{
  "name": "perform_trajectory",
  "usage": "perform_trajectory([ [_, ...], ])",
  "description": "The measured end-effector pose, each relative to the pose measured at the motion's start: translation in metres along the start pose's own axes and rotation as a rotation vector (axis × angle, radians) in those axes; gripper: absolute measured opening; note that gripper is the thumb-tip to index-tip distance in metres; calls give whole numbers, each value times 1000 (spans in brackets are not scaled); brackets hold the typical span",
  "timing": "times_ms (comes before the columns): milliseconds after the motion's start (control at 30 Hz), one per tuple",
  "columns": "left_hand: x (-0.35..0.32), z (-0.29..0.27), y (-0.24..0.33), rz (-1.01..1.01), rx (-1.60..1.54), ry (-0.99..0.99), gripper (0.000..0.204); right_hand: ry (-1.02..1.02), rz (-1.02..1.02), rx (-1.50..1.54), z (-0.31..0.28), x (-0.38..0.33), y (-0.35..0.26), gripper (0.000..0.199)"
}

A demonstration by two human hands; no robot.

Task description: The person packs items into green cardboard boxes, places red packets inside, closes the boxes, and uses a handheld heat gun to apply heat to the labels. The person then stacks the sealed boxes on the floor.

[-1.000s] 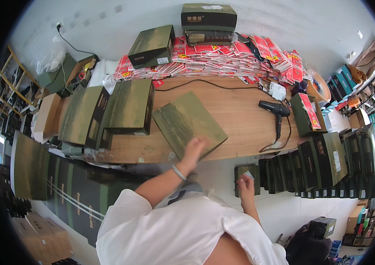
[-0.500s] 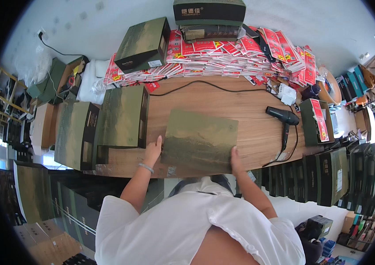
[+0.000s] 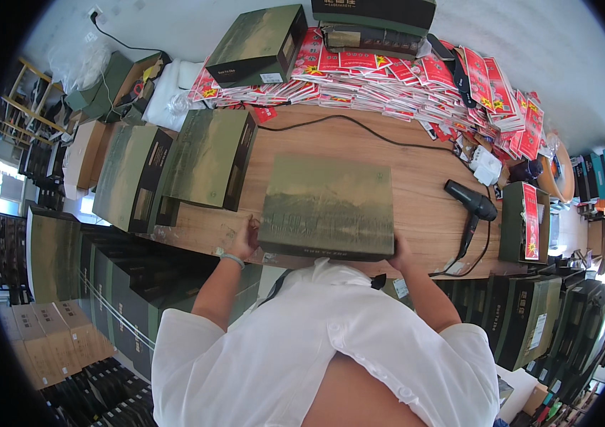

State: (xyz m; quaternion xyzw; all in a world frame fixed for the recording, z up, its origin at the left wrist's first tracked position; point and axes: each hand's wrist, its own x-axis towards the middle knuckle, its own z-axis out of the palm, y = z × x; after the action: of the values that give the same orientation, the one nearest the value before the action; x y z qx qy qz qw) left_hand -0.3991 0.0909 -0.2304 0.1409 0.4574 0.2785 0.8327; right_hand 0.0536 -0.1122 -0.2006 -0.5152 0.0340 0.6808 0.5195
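Woodgrain tabletop, rectangular green box

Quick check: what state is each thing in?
Middle green box: closed, between hands
Left hand: at box's left side
Right hand: at box's right side
Hair dryer: lying down, on/off unclear
Right-hand green box: open, red packet at its mouth
Red packets: heaped
Wall plug: plugged in

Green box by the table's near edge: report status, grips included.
Left grip at left side of green box, right grip at its right. Box top faces up. Hair dryer on table to the right, apart from it.
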Motion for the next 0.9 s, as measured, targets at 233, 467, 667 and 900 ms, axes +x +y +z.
perform_trajectory([
  [233, -45, 54, 12, 205, -68, 56, 50, 16, 199, -204, 64, -90, -73, 54],
  [467, -63, 99, -2, 379, 1400, 183, 56, -779, -159, 738, 151, -117, -114, 55],
  [667, -47, 54, -23, 573, 1281, 201, 51, -207, -1142, -703, 194, 23, -126, 76],
  [900, -69, -5, -13, 486, 1391, 412, 53, 210, -458, -1929, 247, 67, -53, 79],
])
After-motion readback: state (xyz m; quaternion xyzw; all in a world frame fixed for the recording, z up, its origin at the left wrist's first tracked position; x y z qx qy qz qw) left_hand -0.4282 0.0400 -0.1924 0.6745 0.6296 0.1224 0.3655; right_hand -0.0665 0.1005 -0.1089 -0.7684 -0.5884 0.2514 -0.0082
